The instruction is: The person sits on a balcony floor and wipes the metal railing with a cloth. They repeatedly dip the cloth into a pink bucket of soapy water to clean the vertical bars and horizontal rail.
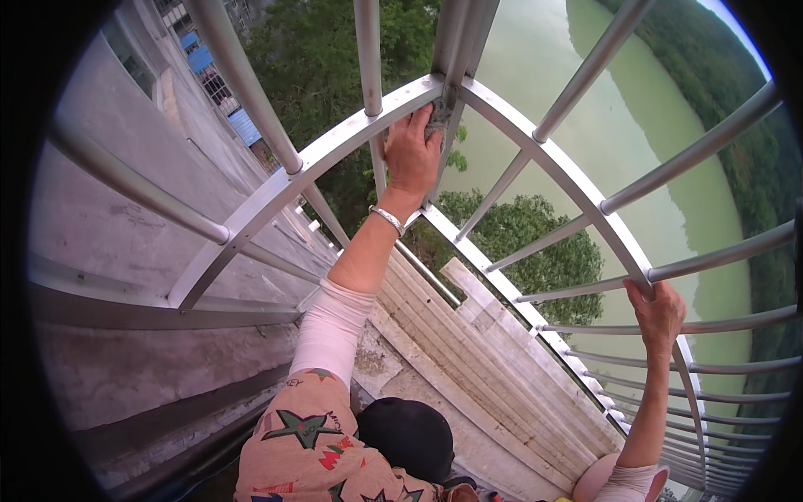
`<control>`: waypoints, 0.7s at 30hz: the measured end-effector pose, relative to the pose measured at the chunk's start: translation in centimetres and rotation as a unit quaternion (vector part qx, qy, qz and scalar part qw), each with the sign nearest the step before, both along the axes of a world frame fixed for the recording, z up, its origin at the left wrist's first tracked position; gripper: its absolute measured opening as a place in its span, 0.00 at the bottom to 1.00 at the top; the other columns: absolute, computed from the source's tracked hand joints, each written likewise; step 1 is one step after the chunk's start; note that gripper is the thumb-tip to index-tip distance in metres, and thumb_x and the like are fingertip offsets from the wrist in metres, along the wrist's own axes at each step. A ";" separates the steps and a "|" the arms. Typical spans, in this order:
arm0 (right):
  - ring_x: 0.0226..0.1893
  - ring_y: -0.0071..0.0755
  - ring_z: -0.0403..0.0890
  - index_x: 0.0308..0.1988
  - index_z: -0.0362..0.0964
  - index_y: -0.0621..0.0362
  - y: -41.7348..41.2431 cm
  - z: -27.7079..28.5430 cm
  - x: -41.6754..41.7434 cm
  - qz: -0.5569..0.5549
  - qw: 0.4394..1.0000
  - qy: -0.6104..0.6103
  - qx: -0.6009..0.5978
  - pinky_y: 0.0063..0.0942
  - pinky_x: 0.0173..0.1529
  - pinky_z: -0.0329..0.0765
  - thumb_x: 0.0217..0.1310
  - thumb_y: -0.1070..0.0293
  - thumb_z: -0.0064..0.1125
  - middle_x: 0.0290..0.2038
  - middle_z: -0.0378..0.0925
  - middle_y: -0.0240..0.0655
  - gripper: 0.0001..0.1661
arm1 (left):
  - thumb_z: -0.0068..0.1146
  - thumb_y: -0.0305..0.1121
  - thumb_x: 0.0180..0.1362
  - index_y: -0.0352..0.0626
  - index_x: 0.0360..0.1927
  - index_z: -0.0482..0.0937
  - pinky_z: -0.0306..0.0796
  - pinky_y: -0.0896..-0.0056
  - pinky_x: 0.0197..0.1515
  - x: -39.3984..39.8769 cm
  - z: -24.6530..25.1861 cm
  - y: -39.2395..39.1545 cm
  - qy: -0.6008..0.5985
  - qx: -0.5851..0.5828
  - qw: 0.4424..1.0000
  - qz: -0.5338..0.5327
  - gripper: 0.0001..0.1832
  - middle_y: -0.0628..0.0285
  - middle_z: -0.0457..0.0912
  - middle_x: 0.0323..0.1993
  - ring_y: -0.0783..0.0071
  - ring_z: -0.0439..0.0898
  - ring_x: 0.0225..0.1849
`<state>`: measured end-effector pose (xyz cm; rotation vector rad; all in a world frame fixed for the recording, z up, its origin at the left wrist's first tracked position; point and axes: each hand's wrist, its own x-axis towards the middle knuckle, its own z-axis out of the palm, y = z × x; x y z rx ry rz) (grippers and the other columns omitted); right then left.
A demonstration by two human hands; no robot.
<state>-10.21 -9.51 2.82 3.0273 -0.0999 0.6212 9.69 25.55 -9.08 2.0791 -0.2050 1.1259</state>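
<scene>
My left hand (413,150), with a silver bracelet at the wrist, reaches up to the corner post (450,50) of a metal window guard. Its fingers press a grey wad of wire-wool-like material (437,116) against the corner, just below the left crossbar (339,139). At the right, my right hand (662,314) is closed around the curved right crossbar (586,194), beside an upright round bar. Patterned cloth and a pale rolled sleeve cover the left upper arm.
A stone ledge (495,351) with ridged edges runs below the bars. A grey wall (144,207) stands at the left. A black rounded thing (404,439) is at the bottom. Outside the bars are trees (539,251), green water (521,56) and a building with blue roofing.
</scene>
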 end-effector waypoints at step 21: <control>0.25 0.46 0.73 0.26 0.71 0.60 -0.1 -0.3 0.3 -0.037 0.999 0.028 -0.006 0.38 0.32 0.65 0.43 0.52 0.66 0.22 0.73 0.38 0.21 | 0.47 0.23 0.49 0.58 0.55 0.70 0.69 0.55 0.43 -1.7 -22.3 0.3 0.366 0.061 0.928 0.028 0.28 0.49 0.71 0.35 0.50 0.73 0.40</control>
